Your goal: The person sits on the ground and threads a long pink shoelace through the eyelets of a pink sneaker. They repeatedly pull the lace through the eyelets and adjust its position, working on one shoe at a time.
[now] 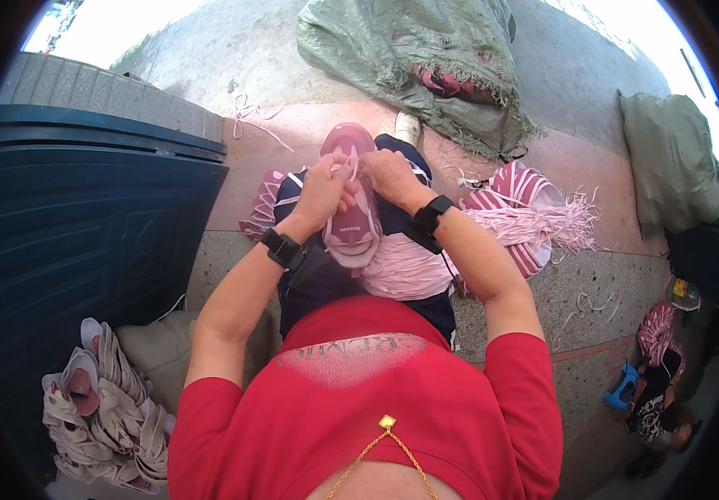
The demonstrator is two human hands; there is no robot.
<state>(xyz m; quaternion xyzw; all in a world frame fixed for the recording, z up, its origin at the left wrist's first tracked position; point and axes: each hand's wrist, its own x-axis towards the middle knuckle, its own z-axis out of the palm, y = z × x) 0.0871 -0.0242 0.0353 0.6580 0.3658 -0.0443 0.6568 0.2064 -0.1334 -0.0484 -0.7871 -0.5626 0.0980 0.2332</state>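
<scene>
A pink shoe upper [348, 133] rests over my lap, its tongue and padded collar toward me. My left hand [324, 190] bends over its left side, thumb and fingers pinched at a pale shoelace [352, 161]. On the other side my right hand [394, 178] is closed, fingertips at the lacing close to the left ones; the lace end inside them is mostly hidden. A thick bundle of pale pink shoelaces [409, 268] lies across my right thigh, under my right wrist.
Striped pink uppers [501, 198] lie to the right, more [261, 202] to the left. Ahead sits a green woven sack [393, 50]; another sack [672, 162] stands far right. A blue metal door [84, 217] and stacked pale uppers [105, 408] are left. Another person [655, 417] is lower right.
</scene>
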